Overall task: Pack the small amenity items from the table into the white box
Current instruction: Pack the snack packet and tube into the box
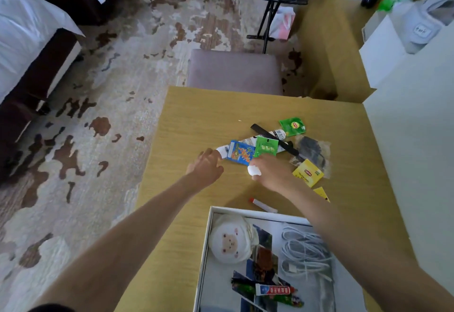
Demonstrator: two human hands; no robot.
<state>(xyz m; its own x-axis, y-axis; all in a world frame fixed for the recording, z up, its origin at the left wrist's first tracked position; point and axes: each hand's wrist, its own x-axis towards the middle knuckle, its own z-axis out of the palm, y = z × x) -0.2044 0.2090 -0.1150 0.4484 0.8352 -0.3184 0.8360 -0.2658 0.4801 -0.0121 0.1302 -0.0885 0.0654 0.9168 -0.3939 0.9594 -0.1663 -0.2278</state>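
Note:
The white box point(205, 248) lies open at the near table edge, holding a round sheep-print pack point(231, 240), a coiled white cable point(304, 250), a toothpaste tube point(275, 289) and photo cards. Beyond it is a pile: blue sachet point(242, 152), green sachet point(266, 147), green tea bag point(292, 126), black comb point(275, 139), yellow tea bag point(309, 173), and a clear bag point(312, 150). My left hand point(206, 164) touches the white end of a long packet point(222, 152). My right hand point(272, 174), something white around its thumb, reaches the green sachet's lower edge with its fingertips.
A small red-capped white tube point(262, 205) lies between the pile and the box. A purple chair seat point(233, 71) stands at the table's far edge. A white wall point(405, 139) bounds the right side. Beds stand far left across patterned carpet.

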